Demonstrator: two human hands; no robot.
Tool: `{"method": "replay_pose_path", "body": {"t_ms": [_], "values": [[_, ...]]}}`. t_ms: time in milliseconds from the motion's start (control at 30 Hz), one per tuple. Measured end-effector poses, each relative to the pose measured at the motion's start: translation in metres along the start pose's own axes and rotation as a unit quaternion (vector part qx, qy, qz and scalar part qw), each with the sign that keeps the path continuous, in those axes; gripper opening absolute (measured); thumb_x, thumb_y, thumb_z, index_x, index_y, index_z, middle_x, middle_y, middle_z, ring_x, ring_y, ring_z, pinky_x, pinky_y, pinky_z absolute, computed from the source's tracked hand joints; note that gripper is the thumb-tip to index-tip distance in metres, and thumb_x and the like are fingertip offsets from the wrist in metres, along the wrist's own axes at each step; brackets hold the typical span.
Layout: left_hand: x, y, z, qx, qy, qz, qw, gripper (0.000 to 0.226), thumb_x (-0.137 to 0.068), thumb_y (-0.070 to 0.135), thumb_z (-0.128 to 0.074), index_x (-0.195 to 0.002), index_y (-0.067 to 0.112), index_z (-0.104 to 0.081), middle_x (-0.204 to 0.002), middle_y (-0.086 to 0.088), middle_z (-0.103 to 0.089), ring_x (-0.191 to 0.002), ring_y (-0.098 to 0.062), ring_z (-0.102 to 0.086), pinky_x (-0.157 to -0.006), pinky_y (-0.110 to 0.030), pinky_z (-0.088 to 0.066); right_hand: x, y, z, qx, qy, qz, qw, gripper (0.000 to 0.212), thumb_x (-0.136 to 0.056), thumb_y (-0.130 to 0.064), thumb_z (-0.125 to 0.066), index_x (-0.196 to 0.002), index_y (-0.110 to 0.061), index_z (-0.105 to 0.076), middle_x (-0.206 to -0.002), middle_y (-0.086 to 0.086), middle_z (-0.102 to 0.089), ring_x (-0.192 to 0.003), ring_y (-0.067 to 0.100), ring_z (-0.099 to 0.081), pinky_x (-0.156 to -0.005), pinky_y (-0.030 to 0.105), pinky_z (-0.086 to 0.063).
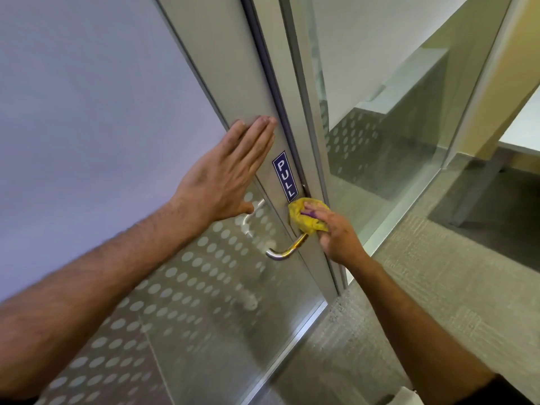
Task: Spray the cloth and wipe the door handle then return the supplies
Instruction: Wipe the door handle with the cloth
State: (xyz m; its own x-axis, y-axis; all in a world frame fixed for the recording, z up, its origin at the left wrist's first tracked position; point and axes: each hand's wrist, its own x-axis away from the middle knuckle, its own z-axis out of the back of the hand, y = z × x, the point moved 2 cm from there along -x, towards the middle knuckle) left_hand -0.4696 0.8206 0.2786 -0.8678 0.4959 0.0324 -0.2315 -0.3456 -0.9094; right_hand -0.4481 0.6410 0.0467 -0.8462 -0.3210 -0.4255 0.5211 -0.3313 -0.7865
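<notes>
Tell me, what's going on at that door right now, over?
Left hand flat on the door frame. Right hand shut on yellow cloth, pressed at the top of the door handle. Nothing blocking. Spray bottle not in view.

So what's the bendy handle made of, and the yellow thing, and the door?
The handle looks like polished metal: shiny, mirror-like reflections. The yellow cloth looks like soft fabric: it bunches in the right hand. The door seems to be glass with frosted dots, framed in brushed, dull-grey metal.
</notes>
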Motion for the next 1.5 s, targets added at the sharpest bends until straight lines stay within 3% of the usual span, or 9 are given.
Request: {"method": "replay_pose_path", "body": {"t_ms": [300,433,533,733,900,1000,1100,1300,1500], "values": [[0.001,-0.002,0.005,0.002,0.000,0.004,1.000,0.141,-0.076,0.097,-0.018,-0.163,-0.012,0.007,-0.174,-0.029,0.008,-0.164,-0.039,-0.002,-0.133,-0.050,-0.013,0.065,-0.069,-0.051,0.122,-0.002,-0.076,0.990,0.087,-0.068,0.008,-0.075,-0.144,-0.025,-0.049,-0.155,-0.008,-0.043,-0.150,0.032,-0.024,-0.104,0.040,-0.050],[0.001,-0.001,0.004,-0.004,-0.001,0.002,1.000,0.140,-0.076,0.097,-0.014,-0.163,-0.011,0.007,-0.174,-0.028,0.007,-0.165,-0.038,-0.003,-0.133,-0.049,-0.014,0.078,-0.076,-0.052,0.087,-0.028,-0.026,0.995,0.091,-0.072,0.006,-0.072,-0.149,-0.032,-0.040,-0.160,-0.015,-0.032,-0.154,0.024,-0.017,-0.099,0.034,-0.050],[0.001,0.000,0.003,-0.008,-0.004,0.000,1.000,0.139,-0.077,0.096,-0.012,-0.164,-0.010,0.006,-0.174,-0.028,0.006,-0.165,-0.038,-0.004,-0.134,-0.050,-0.010,0.049,-0.049,-0.034,-0.008,0.047,-0.152,0.987,0.077,-0.085,0.006,-0.064,-0.152,-0.026,-0.040,-0.161,-0.003,-0.037,-0.152,0.026,-0.025,-0.113,0.038,-0.039],[0.000,0.001,-0.001,-0.008,-0.003,-0.002,1.000,0.137,-0.077,0.095,-0.008,-0.164,-0.010,0.005,-0.174,-0.028,0.006,-0.164,-0.039,-0.003,-0.134,-0.051,-0.009,0.030,-0.047,-0.036,-0.425,0.178,-0.413,0.785,0.043,-0.104,-0.008,-0.046,-0.144,-0.024,-0.049,-0.141,-0.003,-0.060,-0.127,0.019,-0.058,-0.109,0.049,-0.045],[0.001,0.002,0.000,-0.011,-0.003,-0.004,1.000,0.138,-0.077,0.096,-0.013,-0.165,-0.010,0.002,-0.175,-0.028,0.003,-0.164,-0.039,-0.006,-0.134,-0.050,-0.013,0.067,-0.082,-0.082,-0.544,0.204,-0.506,0.638,0.027,-0.105,-0.016,-0.049,-0.114,-0.037,-0.062,-0.102,-0.014,-0.078,-0.086,0.005,-0.076,-0.080,0.034,-0.058],[0.001,0.001,0.002,-0.017,-0.001,-0.004,1.000,0.138,-0.077,0.096,-0.012,-0.165,-0.009,0.002,-0.175,-0.028,0.003,-0.164,-0.038,-0.006,-0.134,-0.050,-0.013,0.070,-0.093,-0.090,-0.608,0.210,-0.537,0.545,0.025,-0.104,-0.012,-0.049,-0.123,-0.021,-0.063,-0.098,-0.003,-0.081,-0.088,0.015,-0.078,-0.073,0.033,-0.060],[0.001,0.001,0.003,-0.016,-0.006,-0.003,1.000,0.137,-0.077,0.096,-0.012,-0.165,-0.009,0.002,-0.175,-0.028,0.003,-0.164,-0.038,-0.006,-0.134,-0.051,-0.011,0.065,-0.088,-0.078,-0.648,0.177,-0.561,0.483,0.031,-0.105,-0.011,-0.045,-0.131,-0.007,-0.061,-0.120,0.015,-0.073,-0.111,0.029,-0.070,-0.091,0.043,-0.056],[0.002,0.001,0.003,-0.016,-0.006,-0.004,1.000,0.138,-0.077,0.096,-0.013,-0.165,-0.010,0.003,-0.175,-0.028,0.003,-0.164,-0.039,-0.006,-0.133,-0.051,-0.009,0.063,-0.085,-0.058,-0.539,0.247,-0.534,0.602,0.016,-0.101,-0.010,-0.054,-0.109,-0.018,-0.065,-0.085,0.000,-0.079,-0.075,0.016,-0.076,-0.080,0.040,-0.062],[0.001,0.000,0.004,-0.011,-0.004,-0.003,1.000,0.138,-0.077,0.096,-0.013,-0.165,-0.010,0.003,-0.174,-0.028,0.004,-0.164,-0.039,-0.004,-0.134,-0.050,-0.010,0.057,-0.094,-0.044,-0.351,0.353,-0.310,0.810,0.037,-0.096,-0.009,-0.060,-0.130,-0.022,-0.060,-0.124,-0.005,-0.067,-0.104,-0.008,-0.065,-0.084,0.007,-0.050]]}}
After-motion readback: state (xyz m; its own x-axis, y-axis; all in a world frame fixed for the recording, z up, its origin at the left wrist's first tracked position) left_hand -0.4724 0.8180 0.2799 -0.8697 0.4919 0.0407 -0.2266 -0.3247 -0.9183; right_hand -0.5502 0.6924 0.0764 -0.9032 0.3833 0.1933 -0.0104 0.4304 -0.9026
